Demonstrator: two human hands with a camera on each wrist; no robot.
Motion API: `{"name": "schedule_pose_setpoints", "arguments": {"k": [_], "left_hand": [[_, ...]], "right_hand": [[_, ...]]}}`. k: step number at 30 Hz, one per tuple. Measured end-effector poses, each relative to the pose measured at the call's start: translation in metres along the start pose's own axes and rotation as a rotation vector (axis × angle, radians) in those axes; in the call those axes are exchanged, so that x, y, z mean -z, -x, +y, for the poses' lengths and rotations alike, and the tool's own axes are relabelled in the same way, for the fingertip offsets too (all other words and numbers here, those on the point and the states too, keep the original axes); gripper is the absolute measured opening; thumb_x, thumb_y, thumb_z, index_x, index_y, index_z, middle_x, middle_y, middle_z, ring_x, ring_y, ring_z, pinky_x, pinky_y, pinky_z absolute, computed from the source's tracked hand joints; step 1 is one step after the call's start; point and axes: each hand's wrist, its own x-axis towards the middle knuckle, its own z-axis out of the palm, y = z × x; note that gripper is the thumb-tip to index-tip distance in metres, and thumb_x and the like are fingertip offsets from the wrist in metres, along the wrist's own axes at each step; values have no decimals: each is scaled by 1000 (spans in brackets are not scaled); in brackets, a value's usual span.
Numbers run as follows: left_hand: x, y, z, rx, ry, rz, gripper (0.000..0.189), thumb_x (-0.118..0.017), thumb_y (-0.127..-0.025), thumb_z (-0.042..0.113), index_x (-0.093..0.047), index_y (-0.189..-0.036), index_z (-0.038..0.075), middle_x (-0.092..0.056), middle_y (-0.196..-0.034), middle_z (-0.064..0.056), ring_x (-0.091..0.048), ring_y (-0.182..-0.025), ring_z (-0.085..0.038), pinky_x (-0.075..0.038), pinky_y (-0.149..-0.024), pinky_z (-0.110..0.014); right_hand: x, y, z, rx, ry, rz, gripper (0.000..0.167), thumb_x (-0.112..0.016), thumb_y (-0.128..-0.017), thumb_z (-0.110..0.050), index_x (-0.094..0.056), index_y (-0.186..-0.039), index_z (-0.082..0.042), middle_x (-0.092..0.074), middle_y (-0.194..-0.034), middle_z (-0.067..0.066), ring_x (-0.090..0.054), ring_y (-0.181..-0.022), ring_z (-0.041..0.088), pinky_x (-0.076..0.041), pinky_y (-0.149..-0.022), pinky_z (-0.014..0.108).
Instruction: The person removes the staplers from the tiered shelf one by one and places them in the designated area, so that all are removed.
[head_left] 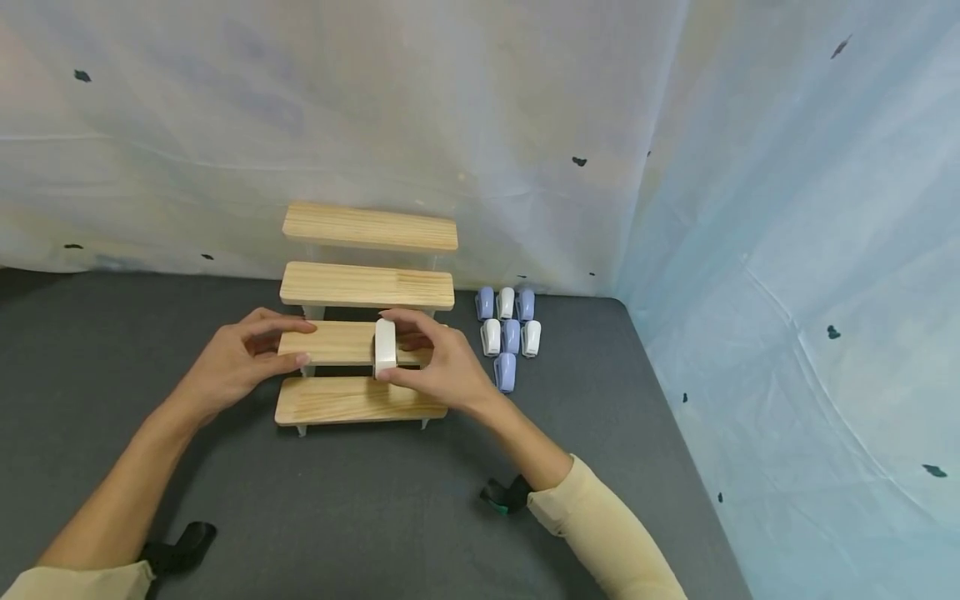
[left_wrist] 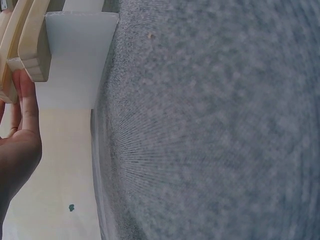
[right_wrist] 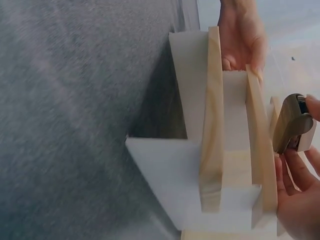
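A four-tiered stand with pale wooden boards and whitish supports stands in the middle of the head view. My right hand (head_left: 450, 367) pinches a small white stapler (head_left: 385, 346) between thumb and fingers at the second board from the bottom (head_left: 337, 343). In the right wrist view the stapler (right_wrist: 290, 120) looks dark in shadow, against or just over that board; contact is unclear. My left hand (head_left: 234, 357) grips the left end of the same board, thumb at the front and fingers behind. The left wrist view catches its fingers (left_wrist: 29, 107) at the board ends.
Right of the stand, several lavender staplers (head_left: 505, 372) and white staplers (head_left: 531, 339) lie grouped on the dark grey tabletop (head_left: 360, 517). Pale cloth curtains (head_left: 525, 100) hang behind and along the right side. Two upper boards (head_left: 367, 286) rise behind the hands.
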Motion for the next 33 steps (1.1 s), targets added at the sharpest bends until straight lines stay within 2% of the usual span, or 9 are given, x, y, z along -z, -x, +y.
{"name": "schedule_pose_setpoints", "arguments": {"k": [3, 13, 19, 25, 29, 33], "left_hand": [[0, 0, 0, 1, -4, 1, 41, -73, -93, 18, -64, -132, 11, -50, -111, -4, -39, -87, -18, -38, -71, -22], [1, 0, -3, 19, -21, 6, 42, -74, -92, 20, -64, -132, 11, -50, -111, -4, -36, -88, -20, -35, -72, -23], [0, -1, -1, 41, -16, 8, 41, -74, -92, 22, -65, -131, 13, -51, -114, -3, -38, -92, -20, -37, -80, -16], [-1, 1, -1, 13, -4, 0, 41, -73, -93, 20, -64, -132, 11, -49, -110, -5, -37, -86, -18, -35, -68, -25], [-2, 2, -2, 4, 9, -4, 41, -73, -93, 18, -64, -132, 11, -49, -110, -4, -37, -84, -18, -35, -66, -27], [-2, 2, -4, 2, 15, 1, 41, -73, -93, 17, -64, -131, 10, -47, -107, -5, -36, -82, -18, -34, -64, -28]], "right_hand": [[4, 5, 3, -5, -10, 4, 69, -85, -81, -15, -52, -142, -14, -62, -126, 5, -62, -110, 15, -48, -95, 28], [19, 15, 11, 19, 12, 31, 68, -84, -81, -15, -53, -142, -16, -62, -125, 4, -63, -107, 17, -50, -92, 31], [30, 22, 16, 18, 18, 61, 67, -84, -81, -13, -54, -141, -11, -63, -124, 3, -60, -110, 17, -50, -92, 33], [40, 30, 21, 16, 7, 80, 68, -84, -81, -10, -53, -141, -8, -62, -127, 8, -59, -113, 20, -51, -91, 40], [46, 37, 25, -15, 12, 90, 69, -84, -81, -10, -53, -143, -9, -62, -127, 7, -58, -113, 20, -51, -91, 46], [52, 44, 29, -21, 45, 97, 69, -85, -80, -10, -54, -142, -11, -62, -127, 5, -59, -112, 18, -51, -91, 44]]}}
